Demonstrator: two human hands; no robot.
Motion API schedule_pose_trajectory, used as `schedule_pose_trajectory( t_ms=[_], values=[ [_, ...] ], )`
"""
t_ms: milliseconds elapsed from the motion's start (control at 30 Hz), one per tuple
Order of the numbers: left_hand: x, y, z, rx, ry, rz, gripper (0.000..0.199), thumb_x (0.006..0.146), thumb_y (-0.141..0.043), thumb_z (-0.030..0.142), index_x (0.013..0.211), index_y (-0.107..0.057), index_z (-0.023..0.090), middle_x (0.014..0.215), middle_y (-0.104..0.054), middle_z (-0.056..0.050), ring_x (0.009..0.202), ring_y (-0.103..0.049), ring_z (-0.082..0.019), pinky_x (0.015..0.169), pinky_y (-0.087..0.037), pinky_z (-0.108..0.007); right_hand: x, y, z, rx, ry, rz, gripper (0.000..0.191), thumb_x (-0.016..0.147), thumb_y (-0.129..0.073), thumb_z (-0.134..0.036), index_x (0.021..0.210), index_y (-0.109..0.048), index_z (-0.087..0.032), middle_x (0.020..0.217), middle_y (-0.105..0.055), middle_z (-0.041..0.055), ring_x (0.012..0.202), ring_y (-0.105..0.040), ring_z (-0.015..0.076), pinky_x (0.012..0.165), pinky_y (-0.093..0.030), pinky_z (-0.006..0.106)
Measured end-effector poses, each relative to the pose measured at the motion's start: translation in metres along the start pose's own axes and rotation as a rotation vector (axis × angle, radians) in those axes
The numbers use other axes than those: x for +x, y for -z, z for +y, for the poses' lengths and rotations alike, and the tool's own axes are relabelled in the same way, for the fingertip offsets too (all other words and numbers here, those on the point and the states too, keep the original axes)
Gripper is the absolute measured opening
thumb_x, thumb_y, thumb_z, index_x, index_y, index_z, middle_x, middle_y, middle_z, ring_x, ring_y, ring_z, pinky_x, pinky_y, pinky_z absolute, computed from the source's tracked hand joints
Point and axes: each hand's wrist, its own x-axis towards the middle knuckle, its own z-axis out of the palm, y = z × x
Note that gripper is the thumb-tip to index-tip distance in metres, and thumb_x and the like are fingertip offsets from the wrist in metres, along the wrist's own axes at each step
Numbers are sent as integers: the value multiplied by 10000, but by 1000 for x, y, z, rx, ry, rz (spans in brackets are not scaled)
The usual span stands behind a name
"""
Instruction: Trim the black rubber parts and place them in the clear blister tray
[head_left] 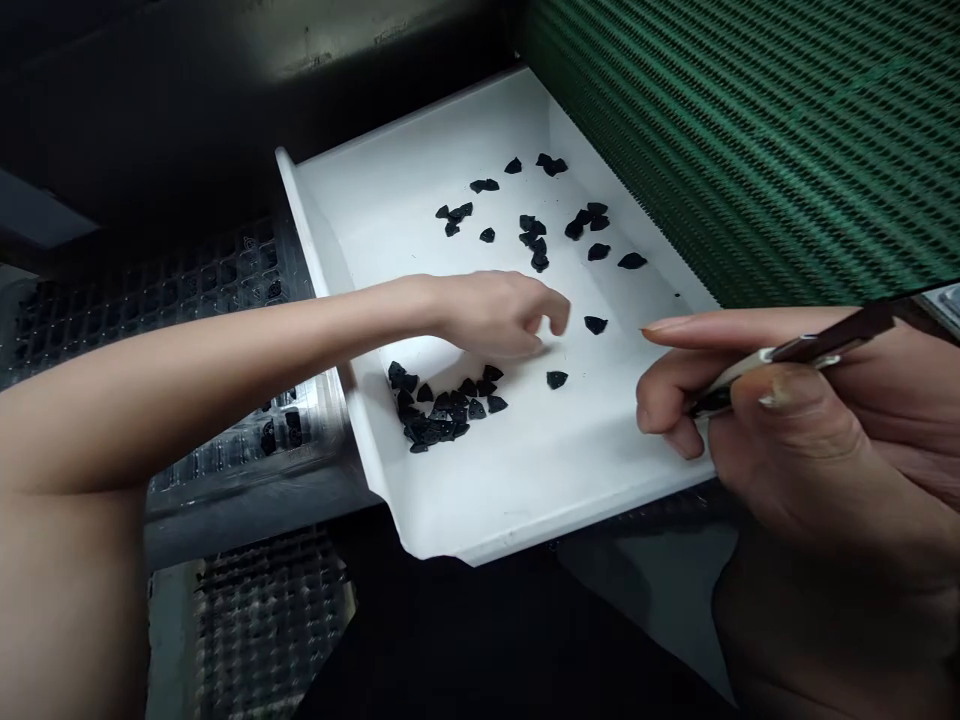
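Observation:
My left hand (499, 312) reaches across a white tray (525, 490), palm down. Its fingers are bent, with a gap between thumb and index finger; nothing shows in them. Just right of its fingertips lies a small black, roughly triangular part (595, 325), and another sits below. A cluster of the same black parts (442, 410) lies below the wrist, at the tray's left side. My right hand (810, 420) is closed around a small knife (806, 348) at the tray's right edge. The knife's dark blade points up and right; the fingers hide part of its handle.
More black parts (532, 230) are scattered over the tray's far half. A green ribbed surface (750, 120) borders the tray on the right. Clear compartment trays (225, 270) holding dark pieces stand at the left, and a textured sheet (262, 620) is below them.

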Motion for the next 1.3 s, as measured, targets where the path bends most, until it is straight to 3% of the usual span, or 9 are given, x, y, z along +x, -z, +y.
schedule_pose_trajectory(
  t_ms=[200, 367, 467, 600, 733, 833, 1000, 1167, 1300],
  values=[
    [26, -29, 23, 137, -166, -120, 405, 942, -587, 119, 1297, -758, 216, 1415, -717, -138, 1184, -647, -303, 954, -486, -426, -4, -4, 3, -38, -48, 86, 236, 1067, -862, -437, 1205, -939, -262, 698, -691, 19, 627, -674, 157, 512, -472, 340],
    [-18, -35, 10, 122, -46, -287, 117, 1028, -587, 188, 1076, -689, 218, 1194, -747, -102, 961, -635, -248, 825, -448, -405, -4, -7, -4, -58, -151, 166, 359, 993, -934, -568, 1130, -944, -236, 669, -682, 20, 595, -652, 159, 472, -420, 348],
    [-52, -32, 8, 43, 110, -395, 165, 1114, -597, 329, 1018, -682, 225, 1131, -770, -71, 904, -636, -223, 787, -443, -382, -6, -5, -4, -50, -158, 163, 396, 995, -929, -583, 1144, -941, -217, 679, -677, 29, 584, -644, 159, 459, -431, 338],
    [-84, -23, 10, -40, 235, -332, 276, 1154, -589, 451, 1223, -760, 246, 1290, -774, -78, 969, -663, -222, 804, -460, -352, -13, -1, -2, -65, -162, 125, 353, 1076, -851, -498, 1259, -918, -204, 723, -672, 45, 617, -684, 183, 479, -481, 347],
    [-92, -18, 1, 284, 323, -96, 500, 1183, -500, 501, 1488, -713, 167, 1422, -699, -186, 1064, -667, -291, 884, -478, -392, -13, 0, 1, -62, -115, 81, 278, 1122, -787, -385, 1290, -911, -202, 745, -691, 54, 631, -690, 177, 488, -474, 336],
    [-90, -20, -4, 419, 410, -175, 681, 1183, -456, 630, 1572, -670, 113, 1337, -701, -228, 952, -664, -305, 850, -479, -423, -7, 0, 3, -40, -6, 32, 259, 1122, -750, -226, 1322, -909, -269, 746, -706, 35, 650, -683, 145, 483, -460, 285],
    [-84, -28, 15, 158, 333, -327, 721, 1144, -507, 720, 1694, -577, 259, 1480, -666, -190, 1036, -689, -323, 846, -504, -425, 0, 2, 5, 3, 62, -34, 353, 1127, -693, -135, 1377, -886, -294, 766, -715, 31, 652, -682, 138, 465, -463, 260],
    [-81, -36, 35, 54, 271, -431, 518, 1158, -456, 396, 1637, -579, 238, 1496, -667, -182, 1009, -685, -299, 815, -500, -421, -6, 7, 8, 32, 10, -62, 337, 1166, -660, -193, 1411, -866, -297, 803, -724, 36, 701, -688, 148, 509, -484, 282],
    [-83, -35, 35, 22, 278, -449, 442, 1116, -515, 353, 1532, -609, 238, 1448, -686, -163, 1026, -667, -297, 796, -494, -415, -10, 8, 8, 29, -43, -65, 319, 1182, -657, -233, 1406, -865, -324, 798, -715, 32, 721, -684, 155, 529, -476, 299]
  ],
)
